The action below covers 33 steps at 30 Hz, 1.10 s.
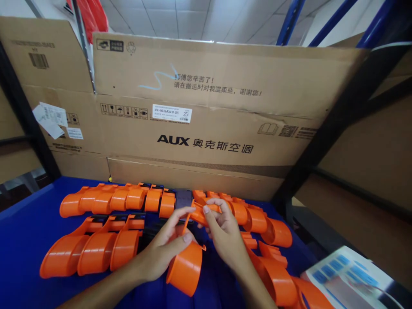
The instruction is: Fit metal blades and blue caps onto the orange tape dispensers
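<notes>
Inwardly angled, left hand [163, 248] clasps an orange cup [187, 269]; right hand [224, 231] pinches orange plastic [198, 214] above.

Opened-out AUX cardboard [206, 124] standing behind a blue worktop [19, 240], framed by dark bars [334, 120].
The cardboard carries black Chinese print, a pale blue scribble [157, 81], a white model sticker [172, 113] and, on its left panel, overlapping paper labels [49, 118]; a small yellow object [110, 179] sits at its lower edge. Above are pale ceiling tiles [193, 21], a red sheet-like item [92, 17] at upper left and blue metal posts [289, 21] at upper right. At lower right lies a white panel with blue printed blocks [346, 274], a thin pale cable [380, 292] across it.
</notes>
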Each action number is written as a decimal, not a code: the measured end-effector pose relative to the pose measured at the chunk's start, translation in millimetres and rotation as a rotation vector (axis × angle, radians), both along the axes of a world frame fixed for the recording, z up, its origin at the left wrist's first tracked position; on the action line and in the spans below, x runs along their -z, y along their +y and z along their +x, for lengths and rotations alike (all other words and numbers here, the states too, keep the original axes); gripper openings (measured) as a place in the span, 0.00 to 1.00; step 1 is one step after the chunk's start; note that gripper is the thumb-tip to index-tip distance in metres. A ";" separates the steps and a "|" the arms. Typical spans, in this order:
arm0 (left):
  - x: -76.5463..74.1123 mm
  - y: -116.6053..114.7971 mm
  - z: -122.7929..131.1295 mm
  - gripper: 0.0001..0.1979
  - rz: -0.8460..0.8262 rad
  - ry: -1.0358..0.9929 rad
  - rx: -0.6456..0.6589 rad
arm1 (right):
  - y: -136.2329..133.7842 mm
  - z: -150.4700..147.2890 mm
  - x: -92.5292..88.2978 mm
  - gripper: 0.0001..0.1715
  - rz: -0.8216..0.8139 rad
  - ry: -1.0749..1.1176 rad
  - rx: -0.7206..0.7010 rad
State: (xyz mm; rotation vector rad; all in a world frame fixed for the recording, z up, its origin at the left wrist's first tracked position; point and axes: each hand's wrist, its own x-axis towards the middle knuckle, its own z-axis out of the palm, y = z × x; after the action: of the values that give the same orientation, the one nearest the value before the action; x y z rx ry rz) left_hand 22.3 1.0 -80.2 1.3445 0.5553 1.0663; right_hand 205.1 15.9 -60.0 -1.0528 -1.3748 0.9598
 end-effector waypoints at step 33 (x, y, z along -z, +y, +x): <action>-6.6 -0.2 -7.5 0.22 -0.227 -0.342 -0.465 | -11.9 -12.7 -19.6 0.16 0.228 -1.042 -0.416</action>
State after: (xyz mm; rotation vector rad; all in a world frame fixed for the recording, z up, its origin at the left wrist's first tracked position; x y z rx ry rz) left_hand 14.8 0.9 -73.6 0.8250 0.7238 1.5245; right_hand 192.5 4.1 -40.4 -1.1529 -2.5662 0.4813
